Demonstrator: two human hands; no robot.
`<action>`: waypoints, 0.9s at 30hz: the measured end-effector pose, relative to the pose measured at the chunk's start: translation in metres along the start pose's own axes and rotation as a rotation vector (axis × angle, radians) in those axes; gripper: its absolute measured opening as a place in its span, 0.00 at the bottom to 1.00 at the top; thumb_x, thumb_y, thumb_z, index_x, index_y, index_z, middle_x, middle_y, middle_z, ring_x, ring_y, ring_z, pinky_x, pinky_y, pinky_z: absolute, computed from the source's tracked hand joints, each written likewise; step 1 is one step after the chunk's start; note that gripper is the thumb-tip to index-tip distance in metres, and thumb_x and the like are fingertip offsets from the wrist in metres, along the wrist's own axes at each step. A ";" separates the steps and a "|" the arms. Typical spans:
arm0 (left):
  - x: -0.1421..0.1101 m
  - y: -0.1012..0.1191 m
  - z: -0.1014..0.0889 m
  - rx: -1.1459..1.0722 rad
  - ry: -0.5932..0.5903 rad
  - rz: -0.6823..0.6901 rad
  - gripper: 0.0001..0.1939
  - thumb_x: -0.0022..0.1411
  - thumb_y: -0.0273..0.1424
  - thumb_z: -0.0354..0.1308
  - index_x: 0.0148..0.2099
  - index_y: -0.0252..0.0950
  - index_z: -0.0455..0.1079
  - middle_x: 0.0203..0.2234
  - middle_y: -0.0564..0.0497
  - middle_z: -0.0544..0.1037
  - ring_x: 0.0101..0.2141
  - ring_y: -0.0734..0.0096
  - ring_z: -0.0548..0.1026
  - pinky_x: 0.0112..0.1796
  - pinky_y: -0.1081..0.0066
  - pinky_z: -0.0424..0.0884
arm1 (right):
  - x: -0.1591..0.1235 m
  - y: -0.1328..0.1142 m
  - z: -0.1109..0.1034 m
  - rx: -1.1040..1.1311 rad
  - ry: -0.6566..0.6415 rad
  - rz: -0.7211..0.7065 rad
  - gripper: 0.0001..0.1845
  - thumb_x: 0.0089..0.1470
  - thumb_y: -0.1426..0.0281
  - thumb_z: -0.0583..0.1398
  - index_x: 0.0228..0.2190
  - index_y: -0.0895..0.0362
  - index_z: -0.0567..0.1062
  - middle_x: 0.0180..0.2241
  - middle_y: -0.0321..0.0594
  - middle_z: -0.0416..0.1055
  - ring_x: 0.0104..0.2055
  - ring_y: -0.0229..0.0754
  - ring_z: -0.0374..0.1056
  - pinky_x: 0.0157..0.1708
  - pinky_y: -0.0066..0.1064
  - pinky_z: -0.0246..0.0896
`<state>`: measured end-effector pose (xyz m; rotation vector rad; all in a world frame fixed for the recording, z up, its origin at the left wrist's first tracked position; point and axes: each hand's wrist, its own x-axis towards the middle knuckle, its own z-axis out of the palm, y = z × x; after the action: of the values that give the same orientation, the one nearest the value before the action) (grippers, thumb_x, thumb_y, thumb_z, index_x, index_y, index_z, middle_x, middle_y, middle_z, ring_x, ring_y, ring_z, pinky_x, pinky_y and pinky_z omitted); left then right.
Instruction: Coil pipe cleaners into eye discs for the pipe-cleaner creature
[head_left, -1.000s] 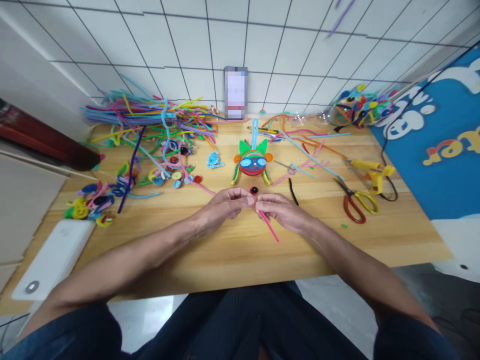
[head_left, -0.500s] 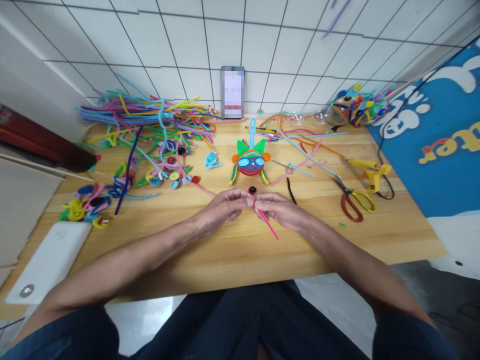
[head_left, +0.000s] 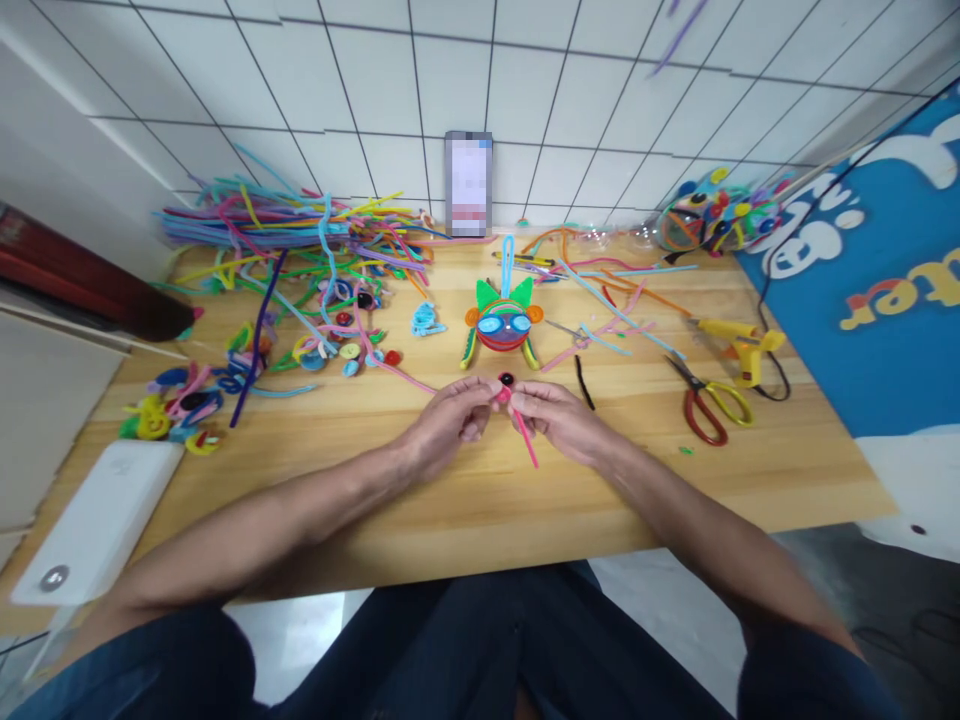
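Observation:
A hot-pink pipe cleaner (head_left: 528, 441) is pinched between both hands, its straight tail slanting down to the right. My left hand (head_left: 459, 415) grips its coiled end between thumb and forefinger. My right hand (head_left: 559, 418) pinches the strand close beside the coil. Just past the fingertips lies a small dark round piece (head_left: 507, 379) with a reddish rim. Behind that stands a pipe-cleaner figure (head_left: 503, 327) with green pointed ears, blue oval eyes, orange side coils and a light-blue loop on top. A short black pipe cleaner (head_left: 584, 383) rests beyond my right hand.
Bundled pipe cleaners (head_left: 262, 222) and coiled scraps crowd the back left. Scissors (head_left: 705, 398) and a yellow glue gun (head_left: 742, 345) with its cord lie at right. A phone (head_left: 469, 185) leans on the wall; a white power bank (head_left: 101, 520) sits front left.
The pink coil now shows between my fingertips, and the pipe cleaner's free tail looks shorter. Both hands stay close together in about the same spot.

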<state>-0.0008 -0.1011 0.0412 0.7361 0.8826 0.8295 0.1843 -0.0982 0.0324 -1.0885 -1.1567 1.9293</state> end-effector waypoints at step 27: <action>0.000 0.013 -0.007 0.157 -0.093 -0.022 0.16 0.51 0.40 0.73 0.33 0.33 0.74 0.18 0.59 0.65 0.18 0.83 0.54 0.22 0.74 0.47 | -0.009 -0.007 -0.007 0.019 -0.075 0.079 0.21 0.49 0.54 0.71 0.25 0.58 0.74 0.23 0.32 0.66 0.24 0.33 0.59 0.25 0.27 0.53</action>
<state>-0.0107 -0.0935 0.0489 0.8944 0.8771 0.7062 0.1949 -0.1000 0.0393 -1.0744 -1.1493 2.0537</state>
